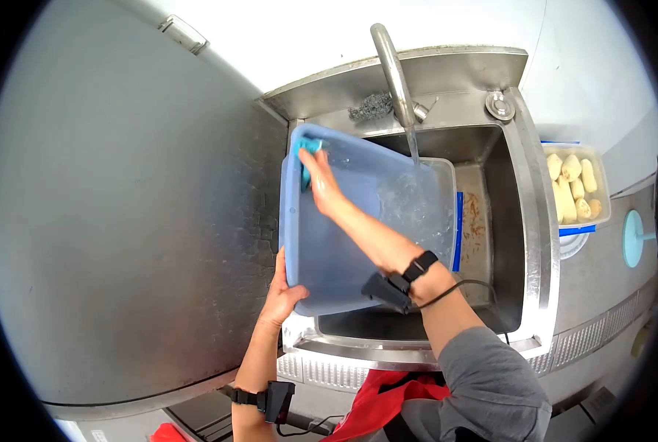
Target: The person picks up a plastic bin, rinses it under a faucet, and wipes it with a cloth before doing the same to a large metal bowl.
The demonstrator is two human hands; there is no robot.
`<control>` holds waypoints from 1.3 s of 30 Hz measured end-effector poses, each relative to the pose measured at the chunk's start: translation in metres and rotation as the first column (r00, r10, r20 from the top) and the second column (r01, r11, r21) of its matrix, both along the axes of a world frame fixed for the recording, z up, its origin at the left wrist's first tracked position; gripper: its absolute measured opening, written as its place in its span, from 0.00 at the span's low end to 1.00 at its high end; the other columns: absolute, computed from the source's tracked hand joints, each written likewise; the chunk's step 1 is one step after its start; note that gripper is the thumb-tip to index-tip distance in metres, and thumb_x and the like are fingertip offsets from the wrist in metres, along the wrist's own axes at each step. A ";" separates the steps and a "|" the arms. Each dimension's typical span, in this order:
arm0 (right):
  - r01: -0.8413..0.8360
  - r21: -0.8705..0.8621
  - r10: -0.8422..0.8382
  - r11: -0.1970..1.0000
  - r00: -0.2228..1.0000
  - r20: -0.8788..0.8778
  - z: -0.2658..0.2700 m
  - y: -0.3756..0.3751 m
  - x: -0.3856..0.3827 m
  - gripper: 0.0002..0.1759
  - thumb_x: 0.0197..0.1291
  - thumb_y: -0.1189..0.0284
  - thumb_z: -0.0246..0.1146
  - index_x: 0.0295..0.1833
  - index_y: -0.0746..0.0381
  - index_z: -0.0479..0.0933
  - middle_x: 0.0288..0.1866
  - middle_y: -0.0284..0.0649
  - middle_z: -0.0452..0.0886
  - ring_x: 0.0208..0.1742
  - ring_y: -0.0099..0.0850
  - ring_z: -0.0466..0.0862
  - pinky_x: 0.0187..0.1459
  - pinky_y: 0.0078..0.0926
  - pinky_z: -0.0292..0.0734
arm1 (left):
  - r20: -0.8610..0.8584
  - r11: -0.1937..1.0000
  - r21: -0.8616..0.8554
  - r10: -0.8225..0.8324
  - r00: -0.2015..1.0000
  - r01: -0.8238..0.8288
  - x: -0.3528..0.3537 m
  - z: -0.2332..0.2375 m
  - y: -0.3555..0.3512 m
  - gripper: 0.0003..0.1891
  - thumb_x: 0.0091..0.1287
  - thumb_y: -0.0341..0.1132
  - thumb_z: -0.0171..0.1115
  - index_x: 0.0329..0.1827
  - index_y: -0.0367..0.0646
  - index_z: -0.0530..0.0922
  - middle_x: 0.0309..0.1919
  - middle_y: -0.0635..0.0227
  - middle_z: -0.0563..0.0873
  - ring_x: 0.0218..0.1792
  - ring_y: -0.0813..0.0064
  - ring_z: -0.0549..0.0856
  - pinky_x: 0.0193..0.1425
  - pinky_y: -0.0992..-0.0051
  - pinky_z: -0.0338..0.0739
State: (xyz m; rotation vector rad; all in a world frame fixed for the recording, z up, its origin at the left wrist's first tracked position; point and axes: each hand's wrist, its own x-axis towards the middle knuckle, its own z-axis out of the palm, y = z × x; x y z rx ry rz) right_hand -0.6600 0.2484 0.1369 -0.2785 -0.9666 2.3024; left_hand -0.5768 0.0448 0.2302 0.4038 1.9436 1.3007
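Note:
A large blue plastic tub (343, 243) leans tilted over the sink (505, 243), its raised end to the left. My left hand (281, 295) grips the tub's lower left rim, thumb on the inside. Inside the upper left corner, my right hand (318, 173) presses a turquoise cloth (309, 147) against the wall. Water runs from the faucet (393, 74) into the right end of the tub, where it splashes. A translucent container with a blue handle (458, 232) sits in the sink, partly behind the tub.
Left of the sink is a metal counter (145, 236). Steel wool (371, 107) and a metal strainer (500, 105) lie on the back ledge. At right stands a container of peeled vegetables (575, 188). Brown scraps (474, 217) lie in the sink.

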 end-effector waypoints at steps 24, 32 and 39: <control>-0.831 0.538 -0.149 0.141 0.519 0.842 -0.243 0.030 0.261 0.19 0.56 0.70 0.59 0.55 0.57 0.69 0.55 0.51 0.71 0.49 0.52 0.75 0.49 0.41 0.73 | -0.016 0.995 0.092 -0.039 0.999 0.040 -0.017 -0.019 -0.007 0.50 0.41 0.18 0.50 0.75 0.52 0.50 0.74 0.65 0.51 0.71 0.70 0.57 0.64 0.76 0.62; -0.410 -0.333 0.520 0.849 0.540 0.661 -0.233 0.016 0.188 0.31 0.55 0.64 0.66 0.62 0.63 0.65 0.59 0.47 0.71 0.51 0.40 0.77 0.49 0.38 0.75 | -0.057 0.991 0.125 -0.048 0.997 0.055 -0.024 -0.030 -0.005 0.40 0.59 0.32 0.61 0.74 0.49 0.51 0.75 0.62 0.48 0.75 0.67 0.46 0.74 0.70 0.43; -0.517 0.412 0.400 0.750 0.851 0.340 -0.009 -0.043 0.186 0.17 0.54 0.65 0.67 0.45 0.63 0.76 0.54 0.40 0.70 0.51 0.34 0.75 0.46 0.34 0.73 | -0.196 0.993 0.002 -0.114 0.974 0.116 -0.030 -0.022 -0.004 0.34 0.71 0.58 0.35 0.74 0.47 0.52 0.74 0.68 0.53 0.74 0.73 0.47 0.75 0.70 0.37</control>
